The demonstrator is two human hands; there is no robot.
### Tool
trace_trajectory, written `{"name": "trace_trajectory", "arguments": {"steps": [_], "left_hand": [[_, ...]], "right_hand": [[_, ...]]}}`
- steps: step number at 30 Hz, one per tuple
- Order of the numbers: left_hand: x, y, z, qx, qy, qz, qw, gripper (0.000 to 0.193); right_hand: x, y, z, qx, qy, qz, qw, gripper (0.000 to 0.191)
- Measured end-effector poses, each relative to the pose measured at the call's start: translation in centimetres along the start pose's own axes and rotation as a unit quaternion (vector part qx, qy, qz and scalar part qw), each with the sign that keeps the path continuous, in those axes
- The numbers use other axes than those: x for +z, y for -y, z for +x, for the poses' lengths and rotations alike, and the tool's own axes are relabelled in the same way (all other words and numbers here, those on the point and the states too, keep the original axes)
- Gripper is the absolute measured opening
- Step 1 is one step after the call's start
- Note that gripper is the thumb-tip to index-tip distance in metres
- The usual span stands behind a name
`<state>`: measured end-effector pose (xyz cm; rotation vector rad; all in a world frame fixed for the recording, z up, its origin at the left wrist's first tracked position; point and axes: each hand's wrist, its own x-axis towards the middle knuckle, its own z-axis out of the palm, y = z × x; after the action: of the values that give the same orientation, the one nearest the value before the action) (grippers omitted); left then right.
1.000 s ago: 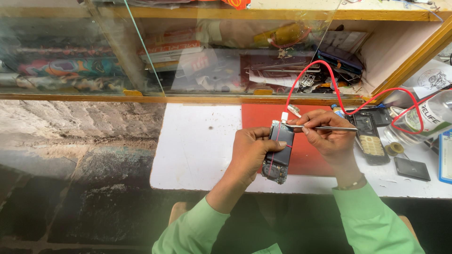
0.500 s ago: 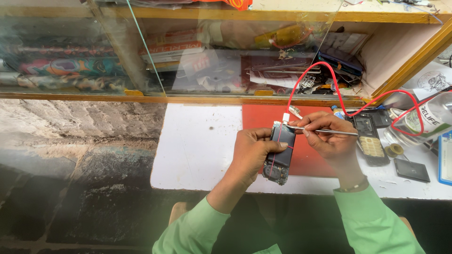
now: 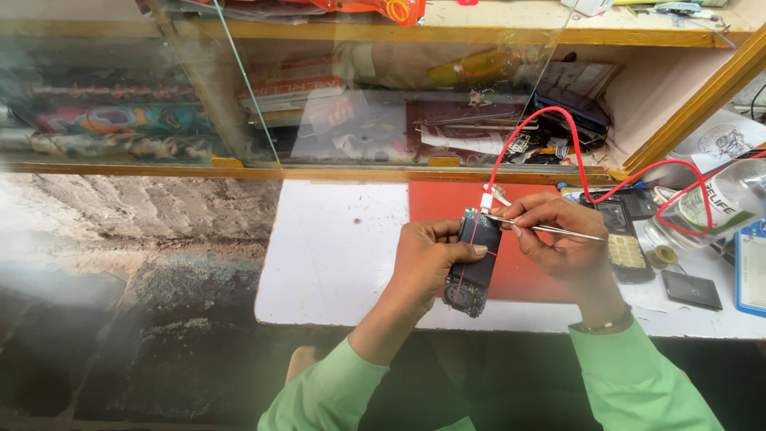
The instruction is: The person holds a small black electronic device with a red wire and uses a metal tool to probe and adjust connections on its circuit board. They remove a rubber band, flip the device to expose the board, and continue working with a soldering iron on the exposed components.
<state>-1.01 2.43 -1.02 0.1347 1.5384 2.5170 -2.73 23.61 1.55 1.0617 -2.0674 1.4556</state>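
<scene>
Left hand (image 3: 427, 259) is wrapped snugly around an opened-up dark phone (image 3: 472, 263), holding it just above the red mat (image 3: 447, 203) on the white surface (image 3: 335, 255). Right hand (image 3: 558, 239) pinches slim metal tweezers (image 3: 558, 231), their tip touching the phone's top edge, where a red wire (image 3: 531, 132) comes in.

Clear plastic bottle (image 3: 718, 209) with a white and green label lies at three o'clock on the tabletop (image 3: 343, 255). Blue-edged white package (image 3: 752, 267) sits just below it (cut off by the frame).
</scene>
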Motion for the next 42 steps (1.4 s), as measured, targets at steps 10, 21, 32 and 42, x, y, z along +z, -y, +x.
{"name": "trace_trajectory", "arguments": {"steps": [10, 21, 32, 42], "left_hand": [[-0.4, -1.2, -1.0, 0.022, 0.022, -0.023, 0.999, 0.032], [-0.4, -4.8, -5.1, 0.104, 0.072, -0.008, 0.992, 0.035], [-0.3, -5.6, -7.2, 0.119, 0.142, -0.022, 0.982, 0.043], [-0.4, -5.2, -6.9, 0.121, 0.139, -0.015, 0.983, 0.045]], "right_hand": [[0.5, 2.9, 1.6, -0.016, 0.011, -0.049, 0.999, 0.014], [1.6, 9.7, 3.2, -0.094, 0.006, -0.143, 0.985, 0.014], [2.1, 15.1, 2.9, -0.114, -0.010, -0.232, 0.966, 0.012], [2.0, 14.9, 2.7, -0.111, -0.006, -0.219, 0.969, 0.014]]}}
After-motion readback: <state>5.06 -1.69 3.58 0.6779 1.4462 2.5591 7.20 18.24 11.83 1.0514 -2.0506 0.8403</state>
